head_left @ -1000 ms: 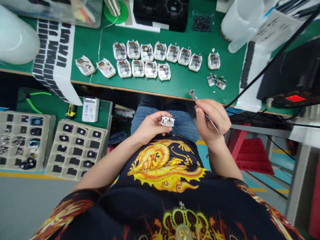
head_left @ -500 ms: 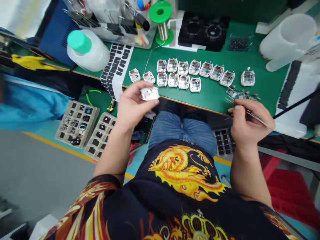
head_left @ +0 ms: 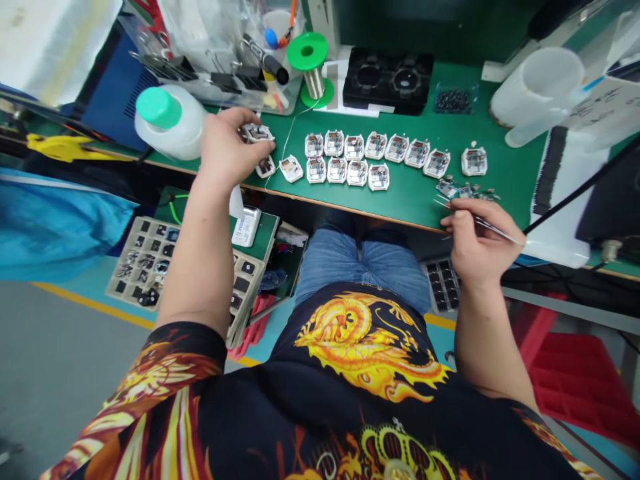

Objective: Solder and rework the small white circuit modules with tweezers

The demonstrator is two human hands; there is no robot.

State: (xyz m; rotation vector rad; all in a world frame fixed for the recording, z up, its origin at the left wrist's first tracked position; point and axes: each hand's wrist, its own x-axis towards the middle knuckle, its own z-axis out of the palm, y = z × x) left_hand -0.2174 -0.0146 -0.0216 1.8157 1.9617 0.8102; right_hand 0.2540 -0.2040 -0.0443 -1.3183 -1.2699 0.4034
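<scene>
My left hand (head_left: 227, 148) pinches a white watch case (head_left: 258, 133) between thumb and fingers at the left of the bench. Just below it lies another watch case (head_left: 265, 167), partly covered by the hand, and to the right a tilted watch case (head_left: 291, 169). Slim metal tweezers (head_left: 500, 232) rest in the closed fingers of my right hand (head_left: 480, 243), tips pointing left over the bench's front edge. Beyond those tips is a small pile of circuit boards (head_left: 465, 191). Several watch cases with boards inside (head_left: 357, 172) form two rows mid-bench.
A green solder spool (head_left: 307, 52) trails its wire between the cases. Around the bench stand a white bottle with green cap (head_left: 170, 120), a black tray (head_left: 387, 79), a bag of small black parts (head_left: 455, 100) and a white container (head_left: 537, 87). Lower left is a compartment box (head_left: 143, 263).
My left hand has moved left and away from me, carrying the watch case to the bench's left end. My right hand still holds the tweezers near the boards. The view has shifted slightly.
</scene>
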